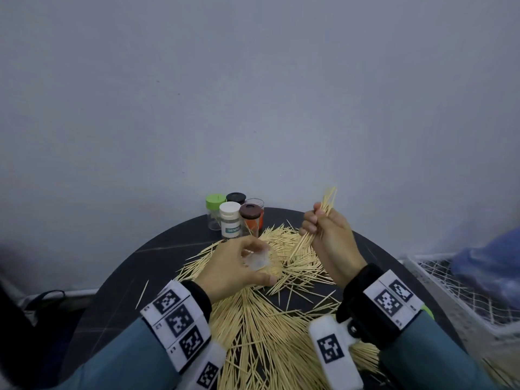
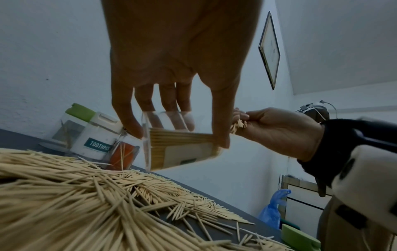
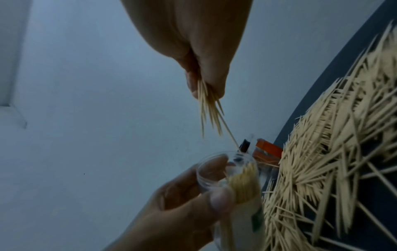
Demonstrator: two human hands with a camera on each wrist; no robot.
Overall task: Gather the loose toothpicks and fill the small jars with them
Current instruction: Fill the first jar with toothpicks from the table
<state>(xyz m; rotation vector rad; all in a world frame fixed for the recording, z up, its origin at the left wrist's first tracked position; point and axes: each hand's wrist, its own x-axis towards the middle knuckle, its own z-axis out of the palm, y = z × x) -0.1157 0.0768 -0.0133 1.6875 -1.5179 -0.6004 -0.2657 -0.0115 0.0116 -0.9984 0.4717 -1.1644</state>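
A big heap of loose toothpicks [image 1: 261, 313] covers the dark round table [image 1: 118, 277]. My left hand [image 1: 239, 266] grips a small clear jar [image 2: 178, 146], tilted on its side and partly filled with toothpicks; the same jar [image 3: 232, 176] shows in the right wrist view. My right hand [image 1: 326, 232] pinches a bundle of toothpicks [image 1: 318, 220] above the heap, to the right of the jar; its tips [image 3: 211, 115] point toward the jar's mouth without touching it.
Several small lidded jars [image 1: 233, 215] stand at the table's far edge against the wall, one white and labelled TOOTHPICK [image 2: 98, 139]. A white wire basket [image 1: 455, 294] stands right of the table. A green lid [image 2: 298, 237] lies near the table's right edge.
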